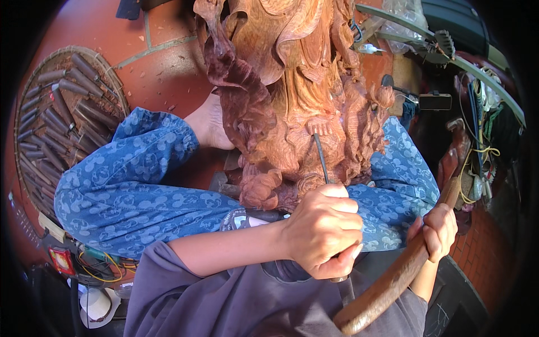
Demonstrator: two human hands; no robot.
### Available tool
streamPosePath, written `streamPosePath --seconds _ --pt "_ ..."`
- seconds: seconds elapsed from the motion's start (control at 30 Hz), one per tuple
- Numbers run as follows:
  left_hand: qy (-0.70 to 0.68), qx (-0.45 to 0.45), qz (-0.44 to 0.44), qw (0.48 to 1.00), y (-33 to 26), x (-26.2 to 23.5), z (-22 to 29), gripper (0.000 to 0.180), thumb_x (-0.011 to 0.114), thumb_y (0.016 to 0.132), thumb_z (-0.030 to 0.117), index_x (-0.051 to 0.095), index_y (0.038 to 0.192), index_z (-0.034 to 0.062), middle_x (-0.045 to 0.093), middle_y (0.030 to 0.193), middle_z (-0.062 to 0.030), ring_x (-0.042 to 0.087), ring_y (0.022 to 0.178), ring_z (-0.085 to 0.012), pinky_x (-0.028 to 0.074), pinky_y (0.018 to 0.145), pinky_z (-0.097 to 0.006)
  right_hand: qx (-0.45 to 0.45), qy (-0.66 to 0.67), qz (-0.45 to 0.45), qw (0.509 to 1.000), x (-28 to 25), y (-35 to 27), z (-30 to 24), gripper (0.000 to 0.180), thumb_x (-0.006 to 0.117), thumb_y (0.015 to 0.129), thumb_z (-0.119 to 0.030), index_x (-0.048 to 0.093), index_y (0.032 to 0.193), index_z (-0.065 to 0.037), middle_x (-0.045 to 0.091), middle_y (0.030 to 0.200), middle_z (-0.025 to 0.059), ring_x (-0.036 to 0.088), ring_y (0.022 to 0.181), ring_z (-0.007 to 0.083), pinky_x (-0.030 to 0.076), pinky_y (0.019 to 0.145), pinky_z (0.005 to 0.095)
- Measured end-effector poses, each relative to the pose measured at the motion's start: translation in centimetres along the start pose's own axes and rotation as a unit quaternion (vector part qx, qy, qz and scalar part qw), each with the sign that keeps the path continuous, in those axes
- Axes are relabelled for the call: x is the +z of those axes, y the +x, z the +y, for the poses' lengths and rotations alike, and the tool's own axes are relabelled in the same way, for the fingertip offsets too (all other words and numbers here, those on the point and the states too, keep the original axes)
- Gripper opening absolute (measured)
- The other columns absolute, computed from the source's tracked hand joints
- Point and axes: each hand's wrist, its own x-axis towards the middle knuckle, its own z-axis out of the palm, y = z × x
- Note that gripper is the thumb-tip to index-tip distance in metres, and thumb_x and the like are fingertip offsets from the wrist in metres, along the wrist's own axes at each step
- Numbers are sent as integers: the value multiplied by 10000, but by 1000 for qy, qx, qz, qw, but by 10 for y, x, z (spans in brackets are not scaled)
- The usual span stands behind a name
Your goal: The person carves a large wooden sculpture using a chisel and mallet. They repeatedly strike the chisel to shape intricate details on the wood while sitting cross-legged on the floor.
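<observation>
A reddish-brown wood carving (303,95) with flowing folds and curls stands between my bent legs. My left hand (328,233) is wrapped round the handle of a carving chisel (321,157). Its thin metal shaft points away from me, and the tip meets the wood just below carved toes. The butt of the handle shows under my fist. To the right, my right hand (438,233) grips a long, slightly curved wooden club (387,283). The club's thick end hangs low and near me, close to the chisel's butt but seemingly apart from it.
A round woven basket (115,73) at the left holds many wooden-handled carving tools. At the right are a phone (435,101) on a holder, a curved green metal bar (488,84) and hanging cords. A white hat (96,306) lies lower left. Red tiles (168,62) cover the floor.
</observation>
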Motion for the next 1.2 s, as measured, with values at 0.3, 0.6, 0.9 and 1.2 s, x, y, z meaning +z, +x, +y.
streamPosePath --seconds 0.3,0.6,0.9,1.2 --pt "-24 -9 17 1000 5 -5 1 139 562 572 202 489 511 101 422 527 -12 411 473 -200 313 506 -329 6 -12 -25 1000 -7 6 -1 289 691 725 91 489 881 -46 538 684 85 520 534 227 469 486 355" --pt "-55 -26 22 998 10 -10 3 143 557 594 198 486 513 104 418 525 -9 403 470 -203 310 505 -329 25 -9 -25 999 -16 14 0 250 665 733 98 499 861 -39 540 683 99 533 543 239 471 493 364" --pt "-83 -52 33 995 17 -16 8 189 551 635 207 448 506 114 377 517 -14 377 462 -208 294 498 -338 45 2 -27 999 -22 30 -3 219 662 769 59 488 856 -41 527 638 90 518 519 226 463 479 355" --pt "-139 -108 78 981 34 -25 13 192 539 664 196 449 513 117 366 518 -13 381 466 -214 281 488 -344 100 -9 -47 994 -25 55 -3 224 654 778 40 454 804 -58 507 634 73 483 487 199 408 439 313"
